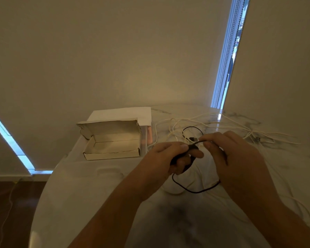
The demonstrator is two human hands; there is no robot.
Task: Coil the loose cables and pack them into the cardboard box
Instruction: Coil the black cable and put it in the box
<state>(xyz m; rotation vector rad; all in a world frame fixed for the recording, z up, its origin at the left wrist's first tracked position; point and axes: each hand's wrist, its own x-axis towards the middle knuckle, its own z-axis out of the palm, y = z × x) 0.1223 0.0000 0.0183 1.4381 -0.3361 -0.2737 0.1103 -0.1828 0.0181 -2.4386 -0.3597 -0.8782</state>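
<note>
Risk: the thin black cable point(195, 191) is sagging in a free loop onto the white marbled table point(97, 203); it could be snagging the white cables beneath and springing the coil open. Left hand point(170, 156) is clasping the gathered turns; right hand point(227, 151) is pinching the next stretch. Farther off, tangled thin white cables point(227, 125) are sprawling right; the open brown cardboard box point(111, 140), far left, is looking empty.

You have one black cable point(195, 191) in your two hands, left hand point(166, 156) and right hand point(229, 154). Beyond your grip lies one tangle of white cables point(222, 125); their number I cannot tell. Left of your grip stands one box point(113, 154).
</note>
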